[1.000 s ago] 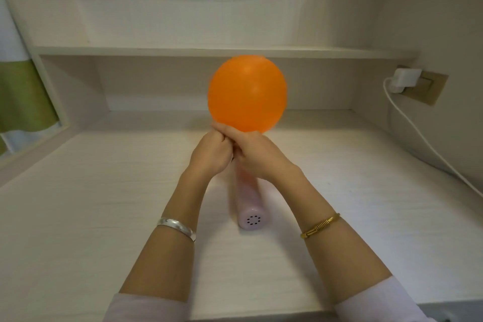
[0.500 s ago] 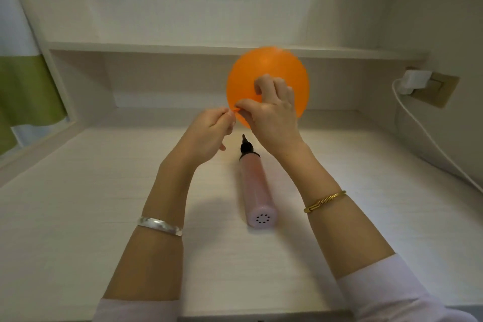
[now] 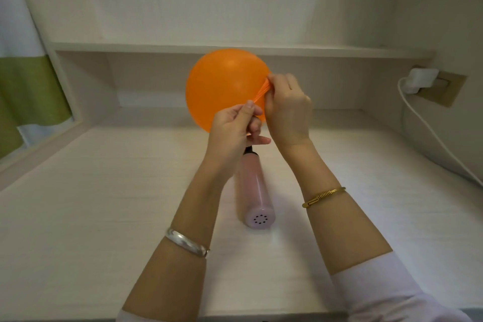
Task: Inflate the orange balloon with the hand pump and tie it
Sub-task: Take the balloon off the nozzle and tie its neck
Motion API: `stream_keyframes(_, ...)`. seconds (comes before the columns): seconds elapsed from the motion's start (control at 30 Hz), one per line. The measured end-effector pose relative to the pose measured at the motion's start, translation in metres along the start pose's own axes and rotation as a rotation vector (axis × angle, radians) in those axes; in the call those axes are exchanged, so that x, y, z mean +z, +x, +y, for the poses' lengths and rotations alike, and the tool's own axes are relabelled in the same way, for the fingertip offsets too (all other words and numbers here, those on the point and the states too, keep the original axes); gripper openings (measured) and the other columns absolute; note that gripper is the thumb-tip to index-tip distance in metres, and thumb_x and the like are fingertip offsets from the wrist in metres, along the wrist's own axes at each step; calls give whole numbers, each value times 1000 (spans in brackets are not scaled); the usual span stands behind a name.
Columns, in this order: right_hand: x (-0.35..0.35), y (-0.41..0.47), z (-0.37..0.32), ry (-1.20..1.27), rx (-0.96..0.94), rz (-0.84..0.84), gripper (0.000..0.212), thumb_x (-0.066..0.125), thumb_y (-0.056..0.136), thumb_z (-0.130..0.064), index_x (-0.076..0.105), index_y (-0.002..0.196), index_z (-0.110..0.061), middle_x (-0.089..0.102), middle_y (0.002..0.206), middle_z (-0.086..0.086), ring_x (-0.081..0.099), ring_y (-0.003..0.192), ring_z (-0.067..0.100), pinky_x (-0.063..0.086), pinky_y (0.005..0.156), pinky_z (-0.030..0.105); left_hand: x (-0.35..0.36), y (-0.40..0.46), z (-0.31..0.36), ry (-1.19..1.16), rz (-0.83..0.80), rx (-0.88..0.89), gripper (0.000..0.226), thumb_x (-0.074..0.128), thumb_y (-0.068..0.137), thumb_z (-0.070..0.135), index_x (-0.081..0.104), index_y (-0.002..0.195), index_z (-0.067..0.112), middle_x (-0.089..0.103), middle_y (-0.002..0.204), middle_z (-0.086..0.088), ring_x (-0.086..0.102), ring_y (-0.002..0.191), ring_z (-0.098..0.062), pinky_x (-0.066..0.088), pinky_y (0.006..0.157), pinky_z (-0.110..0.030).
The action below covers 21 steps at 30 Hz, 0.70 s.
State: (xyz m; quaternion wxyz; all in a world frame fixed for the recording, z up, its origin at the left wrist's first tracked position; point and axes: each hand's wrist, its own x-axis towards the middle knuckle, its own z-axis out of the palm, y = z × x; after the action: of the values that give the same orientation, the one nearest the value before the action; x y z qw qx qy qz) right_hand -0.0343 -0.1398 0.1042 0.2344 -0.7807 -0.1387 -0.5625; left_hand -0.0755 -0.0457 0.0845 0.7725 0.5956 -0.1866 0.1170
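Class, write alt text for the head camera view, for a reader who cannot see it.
Two hands stretch the neck of an inflated orange balloon above a pale desk: the left hand pinches its end, the right hand holds it by the balloon. A pink hand pump lies on the desk beneath.

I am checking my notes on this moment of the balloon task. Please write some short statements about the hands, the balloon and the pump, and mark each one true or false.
1. The orange balloon is inflated. True.
2. The hand pump is held in the left hand. False: it lies on the desk, and neither hand holds it.
3. The right hand holds the stretched balloon neck. True.
4. The balloon rests on the desk. False: both hands hold it up above the desk.
5. A white charger is plugged into the wall outlet on the right. True.
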Motion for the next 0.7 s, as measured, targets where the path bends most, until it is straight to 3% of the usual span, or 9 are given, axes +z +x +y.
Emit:
stream_keyframes(0.07,5,-3,5,92,188,-79,15,50,88,-2,63,89,5,65,84,22,60,71,37,40,59,38,9,-2,-8,30,2,-10,33,36,100,14,54,72,11,42,54,0,45,45,-3,53,48,-19)
stream_keyframes(0.13,8,-5,11,155,297,-82,17,49,91,-8,63,89,2,67,85,18,60,75,30,39,63,32,11,-2,-15,57,16,-31,34,35,101,15,53,72,13,42,55,0,45,46,-3,51,50,-18)
stream_keyframes(0.47,14,-16,16,388,572,-132,17,52,90,-10,65,83,-1,59,69,3,55,62,15,41,52,20,-7,3,-29,125,-22,-109,34,38,100,18,55,71,15,48,46,12,44,48,-4,41,50,-14)
stream_keyframes(0.57,18,-20,16,478,663,-127,17,52,91,-10,60,77,-6,55,62,-2,59,60,17,49,53,25,-13,4,-35,82,-55,-159,31,40,99,19,56,73,14,48,48,11,44,52,-8,40,55,-19)
stream_keyframes(0.7,24,-26,17,687,863,-118,26,54,87,-4,56,63,-12,60,63,12,60,51,19,57,55,36,-16,7,-45,-53,-89,-246,25,40,99,19,55,80,12,48,50,10,45,51,-8,37,57,-23)
